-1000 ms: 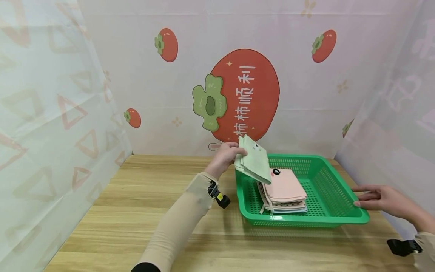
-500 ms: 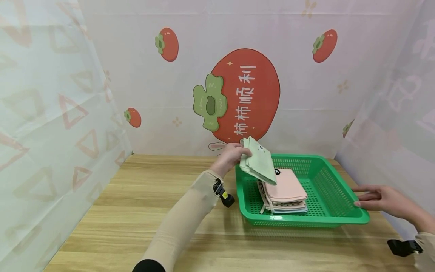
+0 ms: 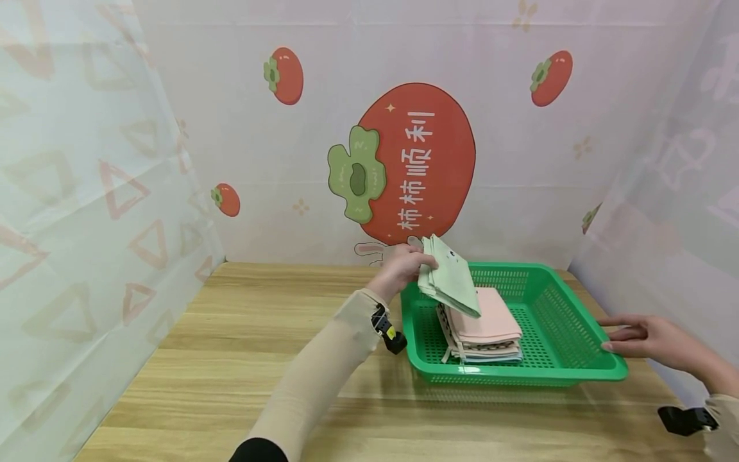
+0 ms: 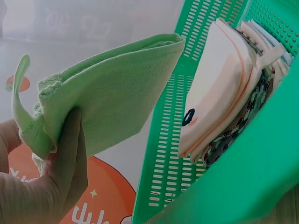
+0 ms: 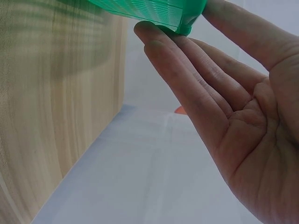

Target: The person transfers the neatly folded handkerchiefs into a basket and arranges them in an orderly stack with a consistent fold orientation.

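Observation:
My left hand (image 3: pixel 401 268) pinches a folded pale green towel (image 3: pixel 451 280) by its left edge. The towel is tilted above the left part of a green plastic basket (image 3: pixel 554 373), partly over the stack in it. In the left wrist view a loop hangs from one corner of the green towel (image 4: pixel 117 93), near my thumb. Inside the basket lies a stack of folded towels, a pink towel (image 3: pixel 487 314) on top, with patterned and light blue layers below. My right hand (image 3: pixel 658 343) holds the basket's right rim, thumb above and fingers below in the right wrist view.
The basket stands on a wooden table (image 3: pixel 242 359), towards its right side. A printed backdrop (image 3: pixel 260 141) rises behind the table, and more printed sheets hang at both sides. The right side of the basket shows its bare perforated floor.
My left hand has moved to the right and slightly down with the green towel, which now covers more of the pink towel's far corner. The right hand and basket have stayed still.

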Demonstrator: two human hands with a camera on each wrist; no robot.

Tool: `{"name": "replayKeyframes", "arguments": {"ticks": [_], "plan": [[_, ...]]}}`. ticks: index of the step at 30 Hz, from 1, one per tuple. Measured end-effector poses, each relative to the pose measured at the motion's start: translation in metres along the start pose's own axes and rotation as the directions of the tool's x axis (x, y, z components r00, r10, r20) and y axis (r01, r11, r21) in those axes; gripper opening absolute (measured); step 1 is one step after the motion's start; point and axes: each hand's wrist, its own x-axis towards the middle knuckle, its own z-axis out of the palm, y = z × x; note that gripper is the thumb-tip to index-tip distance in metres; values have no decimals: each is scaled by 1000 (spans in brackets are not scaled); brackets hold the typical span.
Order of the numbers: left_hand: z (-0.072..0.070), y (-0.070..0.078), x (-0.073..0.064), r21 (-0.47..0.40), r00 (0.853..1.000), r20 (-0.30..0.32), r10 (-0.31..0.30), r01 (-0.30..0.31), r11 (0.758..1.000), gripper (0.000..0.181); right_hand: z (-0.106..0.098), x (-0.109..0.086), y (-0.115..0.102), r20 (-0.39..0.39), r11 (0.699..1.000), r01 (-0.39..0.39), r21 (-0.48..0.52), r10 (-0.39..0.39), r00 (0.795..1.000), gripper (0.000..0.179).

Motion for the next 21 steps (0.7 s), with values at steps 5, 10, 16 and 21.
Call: {"name": "replayKeyframes", "arguments": {"ticks": [5,10,16,21], "plan": [[7,0,2,0,1000,21,-10,10,1000,31,0,-1,0,-2,1000,-3,1,3,1000,61],[14,1,3,-10,999,36,-27,27,1000,30,0,-1,0,9,1000,2,13,-2,1000,61],[24,0,4,-16,999,31,-36,36,999,18,0,-1,0,7,1000,2,5,-2,1000,61],[32,-6,6,-40,998,37,-42,44,998,8,0,0,3,4,1000,-6,12,6,1000,63]]}}
